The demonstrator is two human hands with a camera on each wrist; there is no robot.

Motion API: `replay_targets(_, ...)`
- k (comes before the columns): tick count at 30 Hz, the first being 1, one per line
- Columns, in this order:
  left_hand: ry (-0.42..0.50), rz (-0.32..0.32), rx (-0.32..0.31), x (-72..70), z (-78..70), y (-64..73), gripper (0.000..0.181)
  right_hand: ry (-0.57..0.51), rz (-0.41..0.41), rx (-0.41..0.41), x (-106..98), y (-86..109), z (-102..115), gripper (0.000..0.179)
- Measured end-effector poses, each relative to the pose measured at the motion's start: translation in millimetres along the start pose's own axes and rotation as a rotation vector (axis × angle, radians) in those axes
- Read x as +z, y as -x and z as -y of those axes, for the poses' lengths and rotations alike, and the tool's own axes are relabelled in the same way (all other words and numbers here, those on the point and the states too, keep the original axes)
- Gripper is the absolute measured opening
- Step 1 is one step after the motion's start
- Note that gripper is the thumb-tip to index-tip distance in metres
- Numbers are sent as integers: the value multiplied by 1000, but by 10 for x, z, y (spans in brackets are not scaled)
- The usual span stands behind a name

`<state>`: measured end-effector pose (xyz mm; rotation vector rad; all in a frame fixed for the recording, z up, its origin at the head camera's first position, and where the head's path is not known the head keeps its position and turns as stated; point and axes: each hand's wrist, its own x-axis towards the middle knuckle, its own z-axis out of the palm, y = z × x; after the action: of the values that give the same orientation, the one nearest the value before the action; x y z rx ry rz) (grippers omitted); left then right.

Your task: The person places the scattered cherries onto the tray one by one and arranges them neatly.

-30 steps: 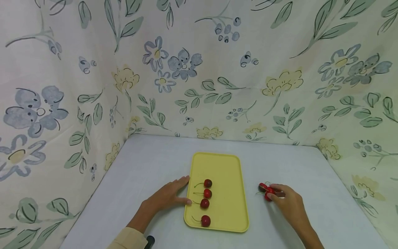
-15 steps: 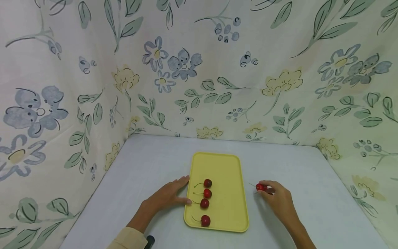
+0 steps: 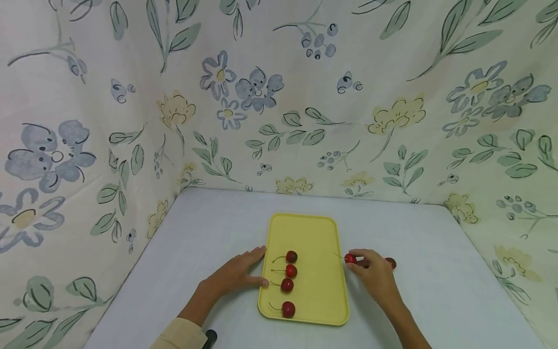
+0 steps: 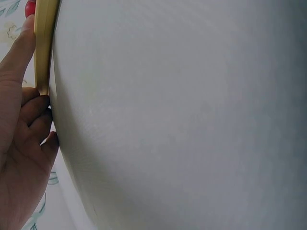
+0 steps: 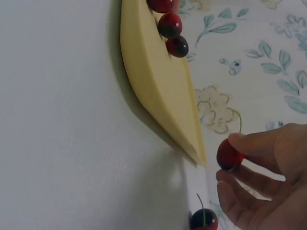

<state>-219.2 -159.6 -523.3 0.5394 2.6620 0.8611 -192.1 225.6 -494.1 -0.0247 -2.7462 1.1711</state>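
My left hand (image 3: 233, 275) lies along the left side of the yellow tray (image 3: 316, 271), its thumb on the rim and its fingertips touching the edge; the left wrist view shows them against the tray's side. At the tray's right edge, my right hand (image 3: 376, 274) pinches a red cherry (image 3: 349, 258) between thumb and fingers, its stem pointing left over the rim. The right wrist view shows this held cherry (image 5: 229, 154) raised off the table. Several cherries, among them a dark one (image 3: 291, 257), sit in a column on the tray's left half, stems to the left.
Partly hidden behind my right hand, a dark cherry (image 3: 391, 262) rests on the white table (image 3: 209, 218); the right wrist view shows a red one against this dark cherry (image 5: 204, 218). Floral cloth (image 3: 301, 145) hangs at the back and sides.
My right hand has picked a cherry from the cluster on the right and carried it left to the tray's edge. The left hand and the cherries on the tray have stayed put.
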Motion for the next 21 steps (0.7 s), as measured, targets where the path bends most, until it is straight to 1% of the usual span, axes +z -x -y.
replay_targets(3,7,0,-5,-6,-13,5,101,-16,19,14,68,-16,28,33)
replay_targets(9,24,9,-33,-11,-45,12,101,-44,32,-6,203,-41,63,32)
replay_targets(13,23,3,-27,-7,-44,9,101,-62,29,-30,269,-59,83,32)
replay_targets(17,23,-2,-19,-9,-38,11,100,-81,37,-35,329,-83,98,31)
replay_targets(21,31,1,-19,-8,-39,11,100,-61,34,-60,403,-110,103,30)
